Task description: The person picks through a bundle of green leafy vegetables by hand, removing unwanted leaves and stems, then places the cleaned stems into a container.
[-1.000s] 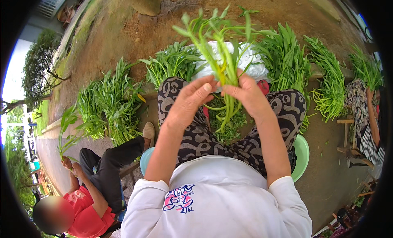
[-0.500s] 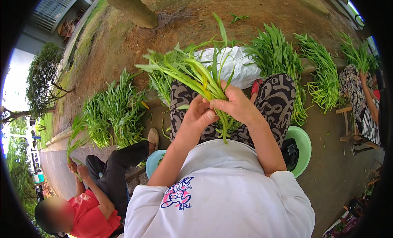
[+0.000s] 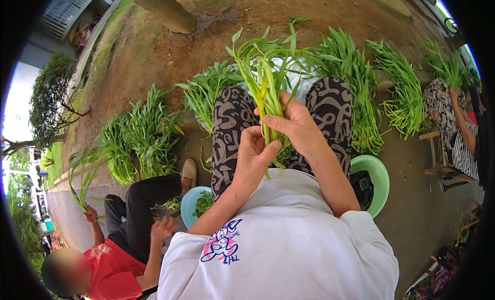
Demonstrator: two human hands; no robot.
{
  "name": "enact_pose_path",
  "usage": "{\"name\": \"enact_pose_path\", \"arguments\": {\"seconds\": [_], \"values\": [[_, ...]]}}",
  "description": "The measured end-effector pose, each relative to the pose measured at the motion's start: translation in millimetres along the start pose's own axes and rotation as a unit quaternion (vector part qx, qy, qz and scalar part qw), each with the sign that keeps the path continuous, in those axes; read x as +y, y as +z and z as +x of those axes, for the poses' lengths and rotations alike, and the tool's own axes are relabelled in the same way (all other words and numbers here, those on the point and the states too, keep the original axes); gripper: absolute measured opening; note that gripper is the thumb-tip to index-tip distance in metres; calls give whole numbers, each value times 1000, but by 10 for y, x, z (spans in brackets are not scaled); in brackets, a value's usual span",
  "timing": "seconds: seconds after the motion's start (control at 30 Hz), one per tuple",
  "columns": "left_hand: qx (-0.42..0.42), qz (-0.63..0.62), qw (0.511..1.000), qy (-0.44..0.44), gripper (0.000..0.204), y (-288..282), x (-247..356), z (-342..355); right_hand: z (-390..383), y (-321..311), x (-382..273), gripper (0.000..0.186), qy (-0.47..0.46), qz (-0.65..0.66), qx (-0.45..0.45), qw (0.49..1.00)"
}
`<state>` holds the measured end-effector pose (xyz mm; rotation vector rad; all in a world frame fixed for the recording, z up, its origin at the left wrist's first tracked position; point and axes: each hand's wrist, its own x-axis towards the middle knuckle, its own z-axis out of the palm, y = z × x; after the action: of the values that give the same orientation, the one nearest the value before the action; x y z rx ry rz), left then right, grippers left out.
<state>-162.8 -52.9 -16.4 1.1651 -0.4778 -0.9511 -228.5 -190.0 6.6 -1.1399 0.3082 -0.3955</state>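
A bunch of leafy green stems, which looks like water spinach (image 3: 266, 79), stands up over my lap with its leaves pointing away from me. My right hand (image 3: 298, 123) is closed round its stems, thumb across the front. Just below, my left hand (image 3: 257, 151) has its thumb and fingers closed on the lower stem ends. One yellowed stalk shows among the green ones. White plastic sheeting (image 3: 305, 83) lies beyond the bunch, between my knees.
A blue basin (image 3: 188, 209) with cut greens stands left of me; a green basin (image 3: 382, 182) holding a black object stands right. Heaps of greens (image 3: 154, 135) line the kerb, with more on the right (image 3: 356, 88). A person in red (image 3: 113, 269) sits at left, another at right.
The bunch has swung from leaning left to nearly upright, and my knees have drawn closer together. The person in red has moved one hand away from their greens.
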Motion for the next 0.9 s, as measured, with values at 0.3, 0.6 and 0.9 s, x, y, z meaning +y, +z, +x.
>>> {"name": "enact_pose_path", "arguments": {"seconds": [0.3,0.6,0.9], "values": [[-130,104,986,-5,37,-125,-114,81,-49,-24,-18,41,-5,-60,-38,997],[-33,4,998,45,39,-5,-53,23,-45,23,186,39,-92,-91,76,989],[8,-12,999,49,36,-56,-134,47,-38,-9,241,36,-31,98,43,994]]}}
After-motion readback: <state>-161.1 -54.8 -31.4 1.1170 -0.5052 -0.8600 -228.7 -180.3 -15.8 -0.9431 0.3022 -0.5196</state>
